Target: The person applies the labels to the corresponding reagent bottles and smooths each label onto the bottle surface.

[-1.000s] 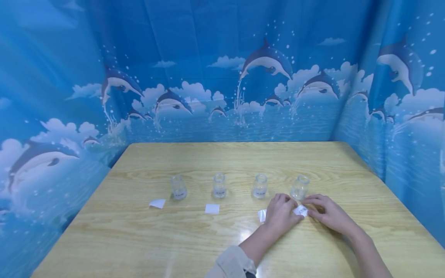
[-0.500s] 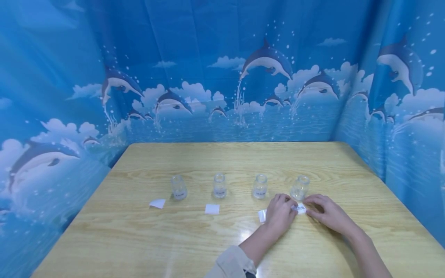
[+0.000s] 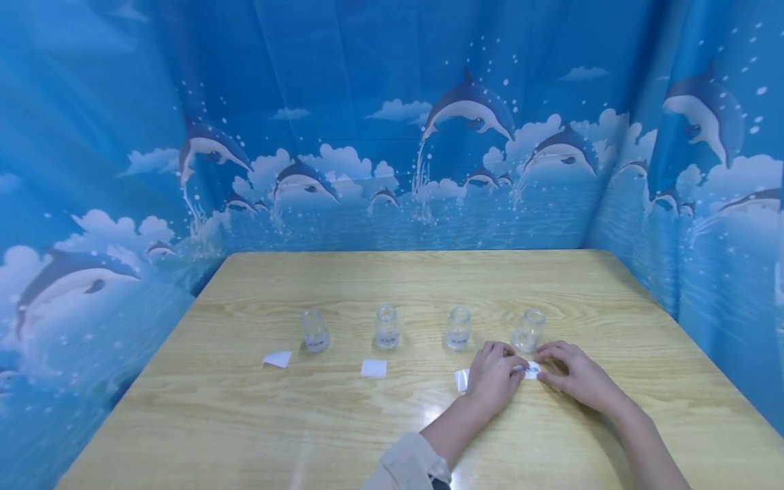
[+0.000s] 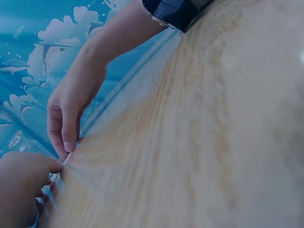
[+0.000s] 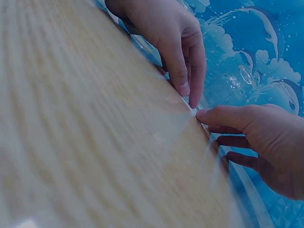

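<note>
In the head view my left hand [image 3: 493, 378] and right hand [image 3: 578, 376] meet at a small white label [image 3: 532, 370] with dark print, low over the table. The left thumb and finger pinch its left side, covering part of it. At its right edge, the right thumb and index finger hold it. Just behind stands a clear glass jar [image 3: 528, 331] with no print visible on it. Both wrist views show the left hand [image 4: 21, 187] and right hand [image 5: 268, 137] with fingertips close together at the label, seen nearly edge-on.
Left of that jar stand more glass jars: one [image 3: 458, 329], another [image 3: 387, 328] and a third [image 3: 315, 331], each with dark print low down. White paper pieces lie in front: one [image 3: 278, 358], another [image 3: 373, 368] and a glossy one [image 3: 461, 380] partly behind the left hand.
The label has turned from a slanted position to nearly level between the hands. The left thumb has drawn back leftward, and the label has since shifted slightly right. Jars and papers stay put.
</note>
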A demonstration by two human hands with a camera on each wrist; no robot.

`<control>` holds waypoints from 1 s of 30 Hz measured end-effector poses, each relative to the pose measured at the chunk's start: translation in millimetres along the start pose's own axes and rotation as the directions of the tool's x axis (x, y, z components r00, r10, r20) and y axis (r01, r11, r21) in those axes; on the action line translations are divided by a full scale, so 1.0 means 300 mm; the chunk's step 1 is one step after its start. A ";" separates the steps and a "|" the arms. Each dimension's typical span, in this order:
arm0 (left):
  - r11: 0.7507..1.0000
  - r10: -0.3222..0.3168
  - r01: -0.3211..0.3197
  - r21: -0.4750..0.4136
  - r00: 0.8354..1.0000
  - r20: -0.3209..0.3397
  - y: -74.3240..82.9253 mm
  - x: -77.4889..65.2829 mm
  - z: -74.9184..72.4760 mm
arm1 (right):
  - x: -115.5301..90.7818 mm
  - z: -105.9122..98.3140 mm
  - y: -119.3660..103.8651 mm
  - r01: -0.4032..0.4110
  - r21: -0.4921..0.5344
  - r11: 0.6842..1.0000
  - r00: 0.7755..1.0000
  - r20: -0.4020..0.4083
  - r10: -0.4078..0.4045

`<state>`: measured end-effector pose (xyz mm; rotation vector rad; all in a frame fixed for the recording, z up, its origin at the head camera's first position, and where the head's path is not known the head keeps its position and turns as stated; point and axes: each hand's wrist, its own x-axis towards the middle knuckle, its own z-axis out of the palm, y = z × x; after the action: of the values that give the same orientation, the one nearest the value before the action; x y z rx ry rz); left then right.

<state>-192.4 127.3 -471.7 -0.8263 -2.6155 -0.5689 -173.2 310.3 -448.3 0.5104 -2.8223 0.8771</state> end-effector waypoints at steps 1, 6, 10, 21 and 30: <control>1.000 -0.004 0.004 0.001 1.000 0.005 0.000 0.000 -0.001 | -0.001 0.000 0.000 -0.005 0.004 1.000 1.000 0.006 0.005; 1.000 -0.027 0.027 0.000 1.000 0.006 0.002 0.001 0.002 | 0.000 -0.003 -0.002 -0.023 0.046 0.999 1.000 0.018 0.023; 0.999 -0.044 0.044 0.001 0.999 0.008 0.003 0.001 0.003 | 0.000 -0.005 -0.005 -0.034 0.066 0.997 0.999 0.028 0.032; 0.999 -0.051 0.051 0.009 0.998 0.023 0.004 0.001 0.003 | -0.001 -0.006 -0.005 -0.045 0.065 0.997 0.998 0.043 0.042; 0.999 -0.041 0.041 0.017 0.999 0.024 0.003 0.002 0.005 | -0.004 -0.007 -0.007 -0.040 0.050 0.998 0.998 0.056 0.037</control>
<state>-192.5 128.9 -472.5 -0.7814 -2.6615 -0.5503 -171.4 310.3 -445.7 0.4950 -2.8747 0.9592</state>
